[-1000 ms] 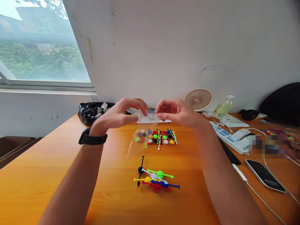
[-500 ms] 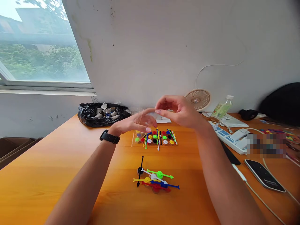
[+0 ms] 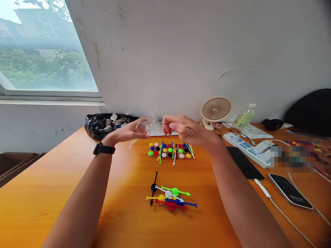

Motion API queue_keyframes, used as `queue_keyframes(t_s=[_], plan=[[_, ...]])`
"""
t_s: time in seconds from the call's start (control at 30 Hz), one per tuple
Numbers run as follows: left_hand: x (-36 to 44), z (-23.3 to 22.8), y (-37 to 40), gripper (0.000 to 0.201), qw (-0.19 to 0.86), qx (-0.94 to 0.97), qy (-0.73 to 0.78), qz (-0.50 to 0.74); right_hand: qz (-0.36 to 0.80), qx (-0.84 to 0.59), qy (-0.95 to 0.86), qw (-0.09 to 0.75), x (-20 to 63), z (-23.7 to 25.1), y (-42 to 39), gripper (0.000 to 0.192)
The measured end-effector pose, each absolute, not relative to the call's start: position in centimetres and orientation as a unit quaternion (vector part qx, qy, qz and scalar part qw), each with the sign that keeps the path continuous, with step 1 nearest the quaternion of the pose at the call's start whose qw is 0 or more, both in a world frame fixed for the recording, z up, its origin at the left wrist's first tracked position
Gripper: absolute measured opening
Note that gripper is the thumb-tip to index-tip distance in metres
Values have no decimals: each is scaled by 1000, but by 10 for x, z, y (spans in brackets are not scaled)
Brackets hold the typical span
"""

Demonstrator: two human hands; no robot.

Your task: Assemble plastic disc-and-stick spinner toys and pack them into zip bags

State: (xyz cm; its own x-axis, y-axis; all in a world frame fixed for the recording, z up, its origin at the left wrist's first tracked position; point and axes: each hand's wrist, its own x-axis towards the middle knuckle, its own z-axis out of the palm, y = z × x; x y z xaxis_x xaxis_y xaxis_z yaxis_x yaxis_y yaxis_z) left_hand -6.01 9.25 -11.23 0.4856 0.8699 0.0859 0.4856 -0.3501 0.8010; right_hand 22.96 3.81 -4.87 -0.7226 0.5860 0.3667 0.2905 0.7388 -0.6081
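Note:
My left hand (image 3: 128,132), with a black watch at the wrist, is closed around a crumpled clear plastic bag (image 3: 141,126) above the table's far part. To its right my right hand (image 3: 181,129) is curled with the thumb over the fingers; what it grips, if anything, is hidden. Below the hands lie rows of small coloured discs (image 3: 170,150), with thin arrow-shaped pieces among them. Closer to me is a loose pile of arrow spinners: a black one (image 3: 153,187), a green one (image 3: 175,191), a white one (image 3: 168,194), and yellow, blue and red ones overlapping.
A black plastic bag (image 3: 93,125) with paper rolls stands at the back left. On the right are a small fan (image 3: 216,109), a bottle (image 3: 243,119), a power strip (image 3: 245,146), a dark flat pad (image 3: 244,163) and a phone (image 3: 291,191) with cables.
My left hand has moved left with the clear bag, uncovering the leftmost discs. My right hand has lowered slightly and its fingers have curled in. The spinner pile has not moved.

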Motion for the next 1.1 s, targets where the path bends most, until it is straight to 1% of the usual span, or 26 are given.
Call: queue_keyframes(t_s=[0.07, 0.13, 0.17, 0.23, 0.3, 0.37, 0.43, 0.57, 0.63, 0.67, 0.73, 0.83, 0.9, 0.93, 0.97, 1.0, 1.1], plan=[[-64, -113, 93, 91, 364, 776, 445, 260, 278, -246, -893, 253, 219, -55, 38, 24], [-67, -113, 94, 93, 359, 773, 453, 260, 278, -252, -888, 266, 208, -63, 39, 14], [-68, -113, 94, 94, 357, 773, 456, 259, 278, -250, -881, 289, 203, -67, 40, 14], [-70, -113, 94, 97, 354, 773, 460, 255, 293, -231, -859, 351, 192, -79, 45, 21], [-72, -114, 96, 97, 353, 772, 466, 249, 341, -214, -821, 406, 183, -92, 51, 25], [-76, -115, 98, 96, 352, 772, 472, 240, 368, -215, -784, 451, 176, -104, 57, 24], [-80, -118, 100, 94, 348, 772, 477, 237, 358, -217, -764, 490, 172, -114, 61, 20], [-86, -122, 103, 95, 338, 769, 483, 246, 297, -231, -746, 549, 166, -125, 63, 13], [-87, -123, 104, 96, 336, 768, 485, 248, 287, -238, -750, 545, 164, -127, 63, 12], [-87, -123, 103, 96, 337, 768, 486, 247, 297, -237, -766, 518, 164, -128, 62, 12], [-86, -123, 103, 97, 339, 766, 488, 244, 332, -233, -816, 412, 164, -130, 62, 17], [-85, -122, 101, 97, 346, 765, 486, 243, 362, -234, -886, 172, 169, -134, 65, 28], [-84, -122, 101, 97, 352, 766, 480, 243, 369, -224, -902, -6, 173, -139, 68, 29], [-84, -122, 101, 97, 354, 766, 478, 243, 373, -215, -899, -79, 175, -142, 70, 28], [-84, -123, 101, 98, 354, 767, 476, 243, 378, -207, -893, -130, 176, -145, 73, 27], [-83, -123, 101, 99, 354, 768, 476, 242, 386, -199, -887, -159, 177, -148, 75, 27], [-82, -124, 100, 99, 352, 771, 477, 235, 413, -182, -875, -177, 176, -157, 82, 21]])
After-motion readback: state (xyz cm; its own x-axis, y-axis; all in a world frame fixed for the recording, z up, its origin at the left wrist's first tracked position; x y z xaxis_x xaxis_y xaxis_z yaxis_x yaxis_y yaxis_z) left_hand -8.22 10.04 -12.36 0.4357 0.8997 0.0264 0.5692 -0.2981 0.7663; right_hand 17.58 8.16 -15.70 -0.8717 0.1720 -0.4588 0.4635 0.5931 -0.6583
